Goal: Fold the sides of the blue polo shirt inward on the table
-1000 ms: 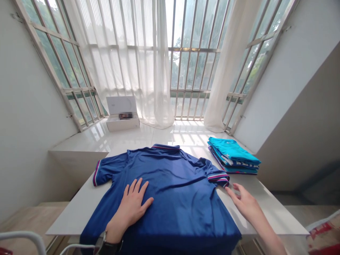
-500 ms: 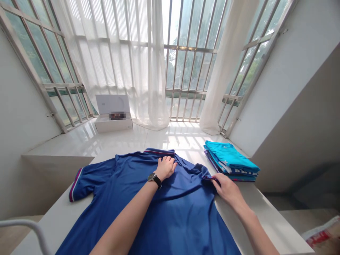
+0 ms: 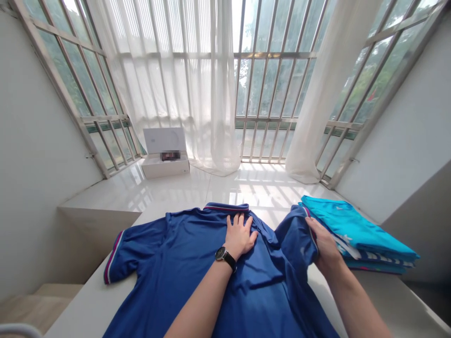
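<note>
My left hand (image 3: 240, 236) presses flat near the blue shirt (image 3: 197, 263) collar; my right hand (image 3: 322, 244) grasps the raised sleeve (image 3: 294, 234), first fold only begun.

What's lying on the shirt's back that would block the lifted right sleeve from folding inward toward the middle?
Only the left hand, pressed flat just below the collar of the blue shirt. The right hand holds the sleeve raised at the right edge; the fabric between them is otherwise bare.

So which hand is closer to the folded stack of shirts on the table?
The right hand: it grips the blue shirt's lifted sleeve right beside the folded stack. The left hand lies flat below the collar, farther from the stack.
</note>
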### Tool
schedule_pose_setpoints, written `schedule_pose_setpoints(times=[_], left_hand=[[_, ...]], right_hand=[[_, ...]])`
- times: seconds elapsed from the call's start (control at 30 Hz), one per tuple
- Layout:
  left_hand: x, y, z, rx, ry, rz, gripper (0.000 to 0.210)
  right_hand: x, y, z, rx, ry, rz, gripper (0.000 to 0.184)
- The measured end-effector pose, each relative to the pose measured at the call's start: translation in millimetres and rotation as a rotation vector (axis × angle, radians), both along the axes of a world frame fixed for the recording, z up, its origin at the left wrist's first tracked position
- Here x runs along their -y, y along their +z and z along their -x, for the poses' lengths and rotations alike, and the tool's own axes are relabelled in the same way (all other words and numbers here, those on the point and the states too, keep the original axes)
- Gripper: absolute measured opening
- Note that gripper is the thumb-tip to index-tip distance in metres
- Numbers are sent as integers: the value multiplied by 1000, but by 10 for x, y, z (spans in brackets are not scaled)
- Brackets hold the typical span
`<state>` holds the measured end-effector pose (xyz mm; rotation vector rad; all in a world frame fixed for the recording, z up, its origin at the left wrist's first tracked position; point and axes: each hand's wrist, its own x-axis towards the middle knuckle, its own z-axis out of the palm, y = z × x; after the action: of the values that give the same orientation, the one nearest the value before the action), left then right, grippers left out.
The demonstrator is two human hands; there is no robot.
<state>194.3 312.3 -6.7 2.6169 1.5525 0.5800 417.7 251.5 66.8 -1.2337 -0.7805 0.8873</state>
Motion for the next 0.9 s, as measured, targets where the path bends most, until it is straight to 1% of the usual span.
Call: schedule_pose_setpoints(times=[0.07, 0.13, 0.2, 0.3, 0.4, 0.5, 0.6, 0.7, 0.73, 0.8, 0.87, 0.9], left_hand=[[-6, 2, -3, 1, 1, 6, 58], [-14, 0, -10, 6, -1, 7, 58], [-21, -1, -19, 17, -4, 10, 59], [-23, 18, -32, 35, -9, 22, 57], [-17, 93, -51, 77, -1, 44, 50], [-8, 253, -89, 190, -4, 97, 41], [14, 480, -157, 340, -85, 254, 32], [56, 680, -248, 526, -222, 497, 32], [70, 722, -277, 607, -259, 593, 32], [89, 761, -315, 758, -309, 799, 35], [87, 744, -313, 849, -315, 967, 45], [78, 721, -295, 868, -307, 1014, 50]], right_hand=[[16, -80, 10, -127, 5, 50, 31], [31, -119, -23, -199, -11, 73, 28], [42, -107, -68, -267, -35, 80, 26], [59, -34, -106, -368, -76, 57, 27], [80, 24, -105, -433, -81, 8, 28], [96, 37, -108, -484, -75, 36, 28], [115, 38, -111, -497, -88, 73, 31], [164, 57, -66, -442, -28, 92, 37], [188, 65, -36, -402, 24, 97, 39], [239, 69, 45, -295, 186, 100, 45], [279, 43, 133, -183, 374, 78, 51], [289, 16, 174, -143, 457, 66, 53]])
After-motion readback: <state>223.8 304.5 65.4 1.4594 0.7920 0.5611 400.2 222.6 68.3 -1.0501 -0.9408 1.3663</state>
